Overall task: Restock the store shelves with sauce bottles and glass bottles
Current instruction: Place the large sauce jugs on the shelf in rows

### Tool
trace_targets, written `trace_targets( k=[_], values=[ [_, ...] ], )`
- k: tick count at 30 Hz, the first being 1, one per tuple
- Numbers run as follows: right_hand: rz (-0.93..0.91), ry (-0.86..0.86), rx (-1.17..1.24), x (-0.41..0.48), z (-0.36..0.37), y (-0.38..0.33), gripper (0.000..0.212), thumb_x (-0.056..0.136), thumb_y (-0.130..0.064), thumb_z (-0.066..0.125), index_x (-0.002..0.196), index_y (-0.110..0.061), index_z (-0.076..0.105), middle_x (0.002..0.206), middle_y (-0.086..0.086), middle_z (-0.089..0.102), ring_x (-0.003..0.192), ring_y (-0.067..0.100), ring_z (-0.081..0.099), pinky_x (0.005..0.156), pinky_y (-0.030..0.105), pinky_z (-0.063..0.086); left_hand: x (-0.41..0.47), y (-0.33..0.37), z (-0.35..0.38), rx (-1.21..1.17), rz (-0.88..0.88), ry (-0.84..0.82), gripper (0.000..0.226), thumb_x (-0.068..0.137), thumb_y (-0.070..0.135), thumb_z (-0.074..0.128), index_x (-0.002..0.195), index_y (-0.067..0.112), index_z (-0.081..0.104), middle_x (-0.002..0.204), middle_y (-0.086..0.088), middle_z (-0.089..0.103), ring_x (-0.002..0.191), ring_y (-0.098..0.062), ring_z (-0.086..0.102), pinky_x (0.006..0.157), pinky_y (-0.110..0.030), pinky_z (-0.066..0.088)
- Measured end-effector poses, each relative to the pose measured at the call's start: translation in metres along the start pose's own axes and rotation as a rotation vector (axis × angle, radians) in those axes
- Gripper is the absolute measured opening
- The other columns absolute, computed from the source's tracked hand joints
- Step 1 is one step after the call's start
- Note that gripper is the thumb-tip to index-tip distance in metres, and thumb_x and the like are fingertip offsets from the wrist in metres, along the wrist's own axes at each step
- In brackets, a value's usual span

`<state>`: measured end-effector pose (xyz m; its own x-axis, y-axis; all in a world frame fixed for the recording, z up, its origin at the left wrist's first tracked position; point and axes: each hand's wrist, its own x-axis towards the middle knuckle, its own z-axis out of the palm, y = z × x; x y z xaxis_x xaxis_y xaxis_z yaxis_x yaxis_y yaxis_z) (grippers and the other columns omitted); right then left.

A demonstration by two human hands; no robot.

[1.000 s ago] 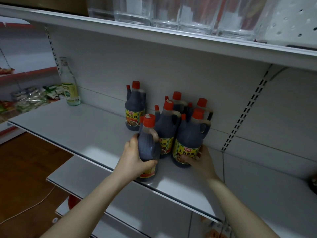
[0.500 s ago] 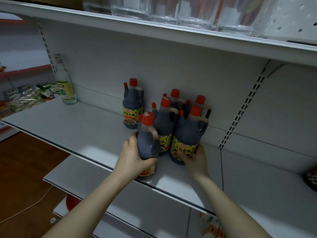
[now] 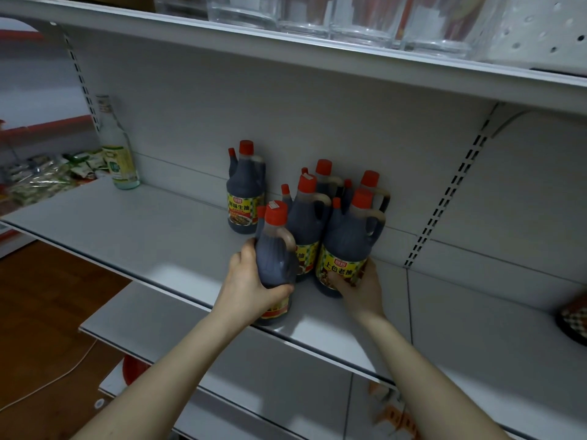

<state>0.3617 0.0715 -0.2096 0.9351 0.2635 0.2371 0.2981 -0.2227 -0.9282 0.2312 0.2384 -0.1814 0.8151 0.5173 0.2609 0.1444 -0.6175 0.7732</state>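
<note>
Several dark soy sauce bottles with red caps stand clustered on the white middle shelf [image 3: 133, 236]. My left hand [image 3: 251, 284] grips the nearest sauce bottle [image 3: 273, 252] around its body, near the shelf's front edge. My right hand [image 3: 359, 285] holds the lower part of the yellow-labelled sauce bottle [image 3: 347, 246] at the right of the cluster. One more sauce bottle [image 3: 245, 188] stands apart at the back left. A tall clear glass bottle [image 3: 116, 147] with a pale label stands at the shelf's far left.
The upper shelf [image 3: 286, 55] carries clear glass containers [image 3: 359, 17]. A dark checkered object [image 3: 573, 317] lies at the right edge. Snack packets [image 3: 41, 179] fill a rack at far left. Lower shelves [image 3: 178, 315] jut out below, above a wooden floor.
Both hands keep their hold on the same two bottles. The view has shifted slightly, and the bottles have barely moved.
</note>
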Motion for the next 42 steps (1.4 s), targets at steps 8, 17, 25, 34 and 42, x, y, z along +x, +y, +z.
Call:
trace_targets(
  k=[8, 17, 25, 34, 42],
  values=[
    [0.223, -0.238, -0.516, -0.04, -0.01, 0.02, 0.075, 0.082, -0.036, 0.066, 0.14, -0.004, 0.03, 0.142, 0.006, 0.036, 0.133, 0.02, 0.033, 0.102, 0.026, 0.034, -0.016, -0.024, -0.015, -0.264, -0.042, -0.212, 0.103, 0.043, 0.05, 0.068, 0.134, 0.029, 0.026, 0.117, 0.023, 0.048, 0.105, 0.003, 0.05, 0.081, -0.012, 0.043],
    [0.095, -0.267, -1.006, -0.069, -0.008, 0.038, 0.111, 0.056, -0.073, -0.003, 0.14, -0.009, 0.032, 0.151, 0.01, 0.027, 0.142, 0.023, 0.018, 0.112, 0.041, 0.02, -0.029, -0.027, 0.018, -0.163, -0.08, 0.045, 0.078, 0.051, 0.04, 0.086, 0.116, 0.018, 0.049, 0.108, 0.002, 0.058, 0.101, -0.013, 0.055, 0.082, -0.028, 0.05],
    [0.064, -0.197, -1.035, -0.075, -0.004, 0.038, 0.106, 0.062, -0.072, 0.0, 0.139, -0.009, 0.035, 0.151, 0.012, 0.029, 0.142, 0.024, 0.021, 0.112, 0.042, 0.019, -0.026, -0.043, 0.028, -0.137, -0.139, -0.099, 0.086, 0.047, 0.051, 0.078, 0.12, 0.029, 0.04, 0.114, 0.005, 0.057, 0.106, -0.019, 0.054, 0.084, -0.044, 0.051],
    [0.064, -0.171, -1.033, -0.075, -0.002, 0.039, 0.106, 0.067, -0.078, 0.004, 0.134, -0.005, 0.044, 0.146, 0.016, 0.038, 0.138, 0.028, 0.03, 0.11, 0.045, 0.024, -0.02, -0.049, 0.036, -0.167, -0.139, -0.057, 0.08, 0.043, 0.059, 0.072, 0.11, 0.024, 0.045, 0.104, 0.002, 0.059, 0.099, -0.022, 0.057, 0.081, -0.046, 0.05],
    [0.08, -0.166, -1.026, -0.075, -0.002, 0.043, 0.105, 0.07, -0.08, 0.008, 0.13, -0.003, 0.049, 0.141, 0.018, 0.043, 0.135, 0.031, 0.036, 0.107, 0.047, 0.029, -0.018, -0.056, 0.033, -0.123, -0.121, -0.14, 0.083, 0.043, 0.058, 0.074, 0.113, 0.026, 0.043, 0.106, 0.005, 0.06, 0.1, -0.021, 0.056, 0.077, -0.043, 0.053]
  ],
)
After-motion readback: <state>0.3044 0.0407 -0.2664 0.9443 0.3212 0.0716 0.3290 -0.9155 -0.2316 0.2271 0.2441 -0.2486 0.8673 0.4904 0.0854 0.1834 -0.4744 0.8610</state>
